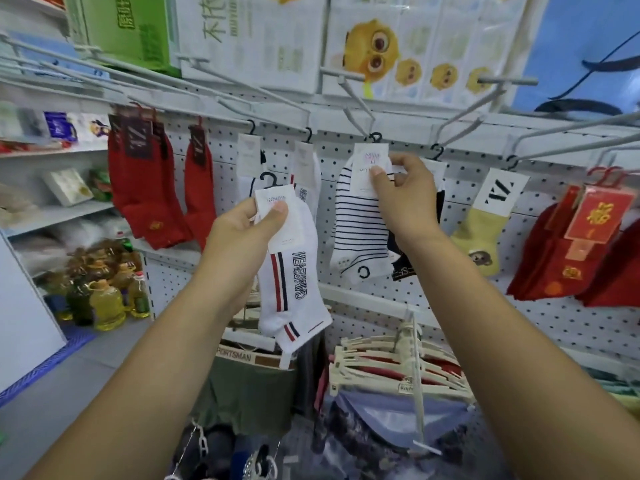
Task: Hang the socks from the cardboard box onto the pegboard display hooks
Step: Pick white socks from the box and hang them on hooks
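Pegboard (381,292): white perforated panel across the middle of the view. Its lower part is hidden behind both forearms and racks of hangered garments (388,362).

Grey wire hooks (356,98) project from the pegboard's top rail toward the camera.

Left of the pegboard: shelves and yellow oil bottles (104,299) on the floor, blurred.

Against the pegboard hang red socks (138,202) at its left end. At its right end are a yellow-green sock (481,237) and red packs (561,254), the packs partly cut by the frame edge.

Pegboard centre: striped sock (360,230), white knit with thin dark bands. Its black plastic hanger is at a wire hook's tip; cannot tell if it is seated. Right hand (405,192) pinches its paper label, thumb in front.

In front of the pegboard, left of centre: white sock (294,282) with red and navy stripes, clear of the hooks. Left hand (242,233) pinches its label, with the black hanger free above.
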Demonstrator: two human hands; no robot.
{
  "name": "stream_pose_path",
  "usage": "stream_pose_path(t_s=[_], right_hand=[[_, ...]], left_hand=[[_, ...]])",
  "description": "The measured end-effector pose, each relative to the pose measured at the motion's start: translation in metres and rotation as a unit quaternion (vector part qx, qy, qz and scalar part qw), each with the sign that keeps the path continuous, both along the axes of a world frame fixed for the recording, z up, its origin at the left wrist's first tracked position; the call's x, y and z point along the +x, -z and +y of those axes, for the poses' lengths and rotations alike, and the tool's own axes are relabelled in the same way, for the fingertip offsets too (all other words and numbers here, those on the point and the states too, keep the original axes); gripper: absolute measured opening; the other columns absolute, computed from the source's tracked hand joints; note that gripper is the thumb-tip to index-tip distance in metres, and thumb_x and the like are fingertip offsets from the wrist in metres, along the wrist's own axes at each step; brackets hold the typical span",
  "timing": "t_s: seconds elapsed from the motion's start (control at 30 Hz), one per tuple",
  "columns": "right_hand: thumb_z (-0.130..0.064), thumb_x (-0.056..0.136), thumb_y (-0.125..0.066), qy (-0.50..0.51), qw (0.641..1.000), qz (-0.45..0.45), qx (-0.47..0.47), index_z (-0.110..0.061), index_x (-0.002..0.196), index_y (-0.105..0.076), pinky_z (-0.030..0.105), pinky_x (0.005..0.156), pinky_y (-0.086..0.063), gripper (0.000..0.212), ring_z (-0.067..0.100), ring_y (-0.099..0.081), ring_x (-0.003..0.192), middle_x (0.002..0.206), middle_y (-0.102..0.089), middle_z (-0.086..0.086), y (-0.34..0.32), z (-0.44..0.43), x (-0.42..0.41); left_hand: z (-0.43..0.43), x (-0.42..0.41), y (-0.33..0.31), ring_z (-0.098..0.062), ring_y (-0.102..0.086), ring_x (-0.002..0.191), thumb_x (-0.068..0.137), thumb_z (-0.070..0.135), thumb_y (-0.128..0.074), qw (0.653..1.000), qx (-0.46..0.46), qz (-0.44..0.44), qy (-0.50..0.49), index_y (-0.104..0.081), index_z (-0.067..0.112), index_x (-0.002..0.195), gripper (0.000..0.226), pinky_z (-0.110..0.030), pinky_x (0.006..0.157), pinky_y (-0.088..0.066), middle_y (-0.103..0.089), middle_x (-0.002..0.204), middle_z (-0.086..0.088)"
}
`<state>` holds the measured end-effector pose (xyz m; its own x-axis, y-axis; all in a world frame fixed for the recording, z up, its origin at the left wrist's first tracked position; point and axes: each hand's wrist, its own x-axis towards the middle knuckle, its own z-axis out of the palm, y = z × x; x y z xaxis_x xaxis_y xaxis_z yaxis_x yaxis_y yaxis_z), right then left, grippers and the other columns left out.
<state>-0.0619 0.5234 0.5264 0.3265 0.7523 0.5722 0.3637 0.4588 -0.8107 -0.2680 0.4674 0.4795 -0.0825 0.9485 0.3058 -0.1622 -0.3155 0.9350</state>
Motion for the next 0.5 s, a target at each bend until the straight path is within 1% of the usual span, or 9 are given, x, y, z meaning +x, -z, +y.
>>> stream_pose_path(t_s=[0.13, 0.17, 0.23, 0.3, 0.33, 0.4, 0.47, 0.5], right_hand=[[-0.023, 0.101, -0.060, 0.013, 1.000, 0.020, -0.002, -0.027, 0.111, -0.058, 0.037, 0.079, -0.061, 0.012, 0.020, -0.072, 0.087, 0.100, -0.071, 0.005, 0.002, 0.017, -0.007], [-0.024, 0.101, -0.059, 0.012, 1.000, 0.019, -0.004, -0.027, 0.113, -0.058, 0.036, 0.077, -0.059, 0.013, 0.019, -0.071, 0.086, 0.099, -0.070, 0.004, 0.005, 0.020, -0.009], [-0.024, 0.101, -0.059, 0.014, 1.000, 0.010, -0.010, -0.025, 0.119, -0.056, 0.028, 0.070, -0.054, 0.018, 0.014, -0.066, 0.078, 0.091, -0.066, 0.001, 0.011, 0.025, -0.012], [-0.024, 0.102, -0.058, 0.023, 1.000, 0.005, -0.007, -0.025, 0.120, -0.056, 0.021, 0.065, -0.049, 0.018, 0.009, -0.061, 0.072, 0.086, -0.064, -0.004, 0.015, 0.027, -0.014], [-0.024, 0.102, -0.058, 0.027, 1.000, 0.007, -0.004, -0.027, 0.118, -0.055, 0.021, 0.065, -0.048, 0.017, 0.008, -0.061, 0.071, 0.086, -0.064, -0.004, 0.016, 0.028, -0.015], [-0.026, 0.102, -0.058, 0.041, 0.999, 0.009, -0.001, -0.030, 0.117, -0.054, 0.025, 0.070, -0.050, 0.016, 0.011, -0.064, 0.079, 0.092, -0.067, -0.001, 0.019, 0.030, -0.016], [-0.030, 0.100, -0.061, 0.078, 0.997, 0.019, -0.006, -0.031, 0.120, -0.053, 0.029, 0.081, -0.053, 0.022, 0.013, -0.064, 0.097, 0.109, -0.066, -0.001, 0.026, 0.032, -0.018], [-0.032, 0.099, -0.063, 0.099, 0.995, 0.033, -0.008, -0.029, 0.124, -0.053, 0.029, 0.086, -0.053, 0.027, 0.012, -0.062, 0.102, 0.115, -0.063, -0.002, 0.031, 0.032, -0.021]], left_hand=[[0.019, -0.009, -0.004, -0.019, -0.077, 0.092, 0.102, 0.027, -0.061, 1.000, -0.002, -0.005, 0.014, -0.073, 0.026, 0.113, 0.017, -0.035, 0.074, -0.059, -0.080, 0.100, 0.002], [0.023, -0.011, -0.005, -0.018, -0.077, 0.091, 0.102, 0.027, -0.061, 1.000, 0.000, -0.002, 0.016, -0.073, 0.026, 0.113, 0.017, -0.034, 0.074, -0.059, -0.080, 0.099, 0.003], [0.031, -0.017, -0.007, -0.018, -0.077, 0.092, 0.101, 0.027, -0.062, 1.000, 0.003, 0.001, 0.021, -0.074, 0.026, 0.111, 0.016, -0.036, 0.076, -0.060, -0.080, 0.099, 0.003], [0.039, -0.025, -0.008, -0.018, -0.077, 0.093, 0.101, 0.027, -0.063, 1.000, 0.002, 0.004, 0.030, -0.074, 0.026, 0.111, 0.015, -0.041, 0.083, -0.061, -0.080, 0.100, 0.002], [0.044, -0.029, -0.008, -0.019, -0.077, 0.095, 0.100, 0.027, -0.063, 0.999, 0.001, 0.003, 0.033, -0.074, 0.025, 0.112, 0.016, -0.044, 0.086, -0.060, -0.080, 0.102, 0.001], [0.052, -0.037, -0.009, -0.020, -0.076, 0.099, 0.100, 0.028, -0.064, 0.999, 0.002, 0.005, 0.038, -0.074, 0.026, 0.114, 0.018, -0.049, 0.093, -0.058, -0.079, 0.105, 0.002], [0.061, -0.043, -0.009, -0.020, -0.075, 0.102, 0.099, 0.031, -0.065, 0.999, 0.005, 0.012, 0.039, -0.075, 0.027, 0.114, 0.019, -0.052, 0.097, -0.056, -0.079, 0.107, 0.004], [0.064, -0.045, -0.008, -0.020, -0.075, 0.103, 0.099, 0.032, -0.065, 0.999, 0.005, 0.013, 0.041, -0.075, 0.027, 0.114, 0.019, -0.053, 0.098, -0.055, -0.079, 0.108, 0.003]])
